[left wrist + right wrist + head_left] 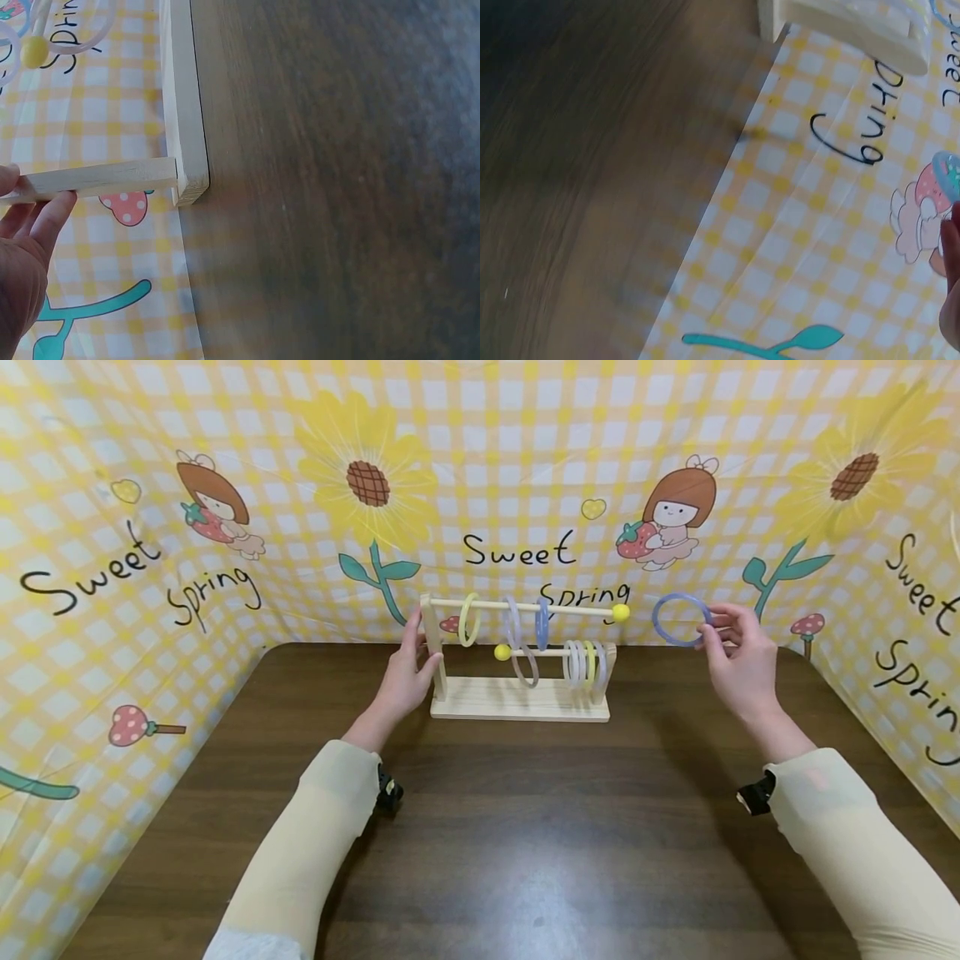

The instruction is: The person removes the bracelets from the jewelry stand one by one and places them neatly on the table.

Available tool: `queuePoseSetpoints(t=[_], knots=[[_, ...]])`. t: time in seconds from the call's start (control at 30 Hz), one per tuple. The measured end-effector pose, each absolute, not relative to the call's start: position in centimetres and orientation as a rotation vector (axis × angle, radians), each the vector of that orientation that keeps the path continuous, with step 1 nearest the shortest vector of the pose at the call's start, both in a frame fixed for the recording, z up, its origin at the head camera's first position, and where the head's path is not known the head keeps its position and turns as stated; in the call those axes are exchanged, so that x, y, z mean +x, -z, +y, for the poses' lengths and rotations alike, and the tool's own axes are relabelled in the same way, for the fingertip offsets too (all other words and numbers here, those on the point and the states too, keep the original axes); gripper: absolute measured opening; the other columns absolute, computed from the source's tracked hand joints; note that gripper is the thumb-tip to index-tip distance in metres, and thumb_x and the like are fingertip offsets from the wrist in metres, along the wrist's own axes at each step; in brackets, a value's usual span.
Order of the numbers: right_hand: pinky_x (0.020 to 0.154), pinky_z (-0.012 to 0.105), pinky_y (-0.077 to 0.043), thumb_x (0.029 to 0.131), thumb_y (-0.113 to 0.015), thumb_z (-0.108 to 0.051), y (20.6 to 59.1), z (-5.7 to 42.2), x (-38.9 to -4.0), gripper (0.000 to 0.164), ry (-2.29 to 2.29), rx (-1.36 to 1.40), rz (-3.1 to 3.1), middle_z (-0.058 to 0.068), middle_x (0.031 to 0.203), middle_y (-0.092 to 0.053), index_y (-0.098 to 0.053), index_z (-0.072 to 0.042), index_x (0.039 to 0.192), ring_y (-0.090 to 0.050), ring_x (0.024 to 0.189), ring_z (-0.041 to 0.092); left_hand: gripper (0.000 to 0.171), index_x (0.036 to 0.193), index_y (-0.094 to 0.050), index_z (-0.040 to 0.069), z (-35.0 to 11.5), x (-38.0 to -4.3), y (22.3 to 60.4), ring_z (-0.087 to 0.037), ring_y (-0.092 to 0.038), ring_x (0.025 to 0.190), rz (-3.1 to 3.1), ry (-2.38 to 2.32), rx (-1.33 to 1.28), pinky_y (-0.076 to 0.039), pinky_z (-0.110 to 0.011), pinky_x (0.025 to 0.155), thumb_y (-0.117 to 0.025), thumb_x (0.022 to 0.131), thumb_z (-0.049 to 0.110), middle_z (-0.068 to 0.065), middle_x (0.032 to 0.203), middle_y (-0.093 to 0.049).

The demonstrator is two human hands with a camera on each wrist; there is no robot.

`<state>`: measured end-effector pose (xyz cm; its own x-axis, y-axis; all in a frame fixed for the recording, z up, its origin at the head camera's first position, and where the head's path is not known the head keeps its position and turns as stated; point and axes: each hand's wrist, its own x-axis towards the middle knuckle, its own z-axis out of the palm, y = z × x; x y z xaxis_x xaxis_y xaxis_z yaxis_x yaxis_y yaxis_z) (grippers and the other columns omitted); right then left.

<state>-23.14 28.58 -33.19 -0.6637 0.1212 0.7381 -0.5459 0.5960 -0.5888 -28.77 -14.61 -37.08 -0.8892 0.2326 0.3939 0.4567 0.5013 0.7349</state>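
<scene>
My left hand [408, 681] holds the left upright post [435, 652] of a pale wooden bangle stand [517, 703]. In the left wrist view, thumb and fingers lie on opposite sides of that post. Off to the stand's right, my right hand [742, 664] pinches a blue bangle [656, 620] by its right edge, apart from the upper rod's yellow ball end [621, 612]. On the upper rod hang a yellow bangle [462, 625], a lilac one [512, 631] and a blue one [542, 631]. The lower rod carries a pinkish bangle [534, 672] and several white and yellow ones.
The stand is near the back edge of a dark brown wooden table [525, 827]. A yellow checked cloth [495, 460] with printed flowers and lettering rises behind it and along both sides. The lower rod ends in a yellow ball [502, 652] at its left.
</scene>
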Motion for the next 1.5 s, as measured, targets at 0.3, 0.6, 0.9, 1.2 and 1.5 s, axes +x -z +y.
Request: queuePoseSetpoints(t=[0.3, 0.6, 0.9, 1.2, 1.5], knots=[[0.063, 0.003, -0.044, 0.090, -0.058, 0.014, 34.0, 30.4, -22.9, 0.030, -1.038, 0.474, -2.175, 0.026, 0.091, -0.060, -0.051, 0.014, 0.119, -0.054, 0.068, -0.012, 0.078, 0.157, 0.000, 0.018, -14.6, -28.7, 37.0, -0.042, -0.045, 0.127, -2.512, 1.334, -0.578, -0.037, -0.048, 0.105, -0.051, 0.100, 0.005, -0.028, 0.137, -0.047], [0.060, 0.009, -0.047, 0.094, -0.052, 0.011, 35.8, 31.6, -23.2, 0.026, -1.085, 0.535, -2.414, 0.027, 0.090, -0.062, -0.049, 0.011, 0.121, -0.055, 0.067, -0.009, 0.077, 0.157, 0.000, 0.016, -14.6, -28.8, 37.1, -0.043, -0.046, 0.126, -2.504, 1.338, -0.590, -0.039, -0.049, 0.104, -0.051, 0.100, 0.005, -0.028, 0.137, -0.046], [0.057, 0.016, -0.050, 0.095, -0.054, 0.009, 37.6, 31.6, -23.8, 0.027, -1.179, 0.570, -2.543, 0.026, 0.089, -0.060, -0.048, 0.010, 0.120, -0.060, 0.064, 0.007, 0.076, 0.157, 0.000, 0.014, -14.7, -28.9, 37.2, -0.041, -0.047, 0.126, -2.501, 1.336, -0.593, -0.040, -0.048, 0.103, -0.050, 0.101, 0.004, -0.027, 0.136, -0.047], [0.061, 0.035, -0.055, 0.094, -0.054, 0.010, 38.3, 31.8, -24.4, 0.027, -1.171, 0.602, -2.739, 0.027, 0.089, -0.061, -0.046, 0.010, 0.120, -0.063, 0.066, 0.025, 0.077, 0.157, 0.001, 0.014, -14.7, -28.8, 37.2, -0.042, -0.046, 0.126, -2.506, 1.334, -0.597, -0.040, -0.049, 0.103, -0.051, 0.101, 0.005, -0.027, 0.136, -0.047], [0.062, 0.037, -0.057, 0.096, -0.050, 0.011, 38.8, 32.0, -25.4, 0.026, -1.328, 0.547, -2.892, 0.026, 0.087, -0.063, -0.045, 0.013, 0.121, -0.063, 0.065, 0.021, 0.076, 0.157, -0.002, 0.017, -14.7, -28.8, 37.3, -0.040, -0.052, 0.121, -2.469, 1.345, -0.635, -0.047, -0.049, 0.095, -0.051, 0.100, 0.004, -0.026, 0.134, -0.049]])
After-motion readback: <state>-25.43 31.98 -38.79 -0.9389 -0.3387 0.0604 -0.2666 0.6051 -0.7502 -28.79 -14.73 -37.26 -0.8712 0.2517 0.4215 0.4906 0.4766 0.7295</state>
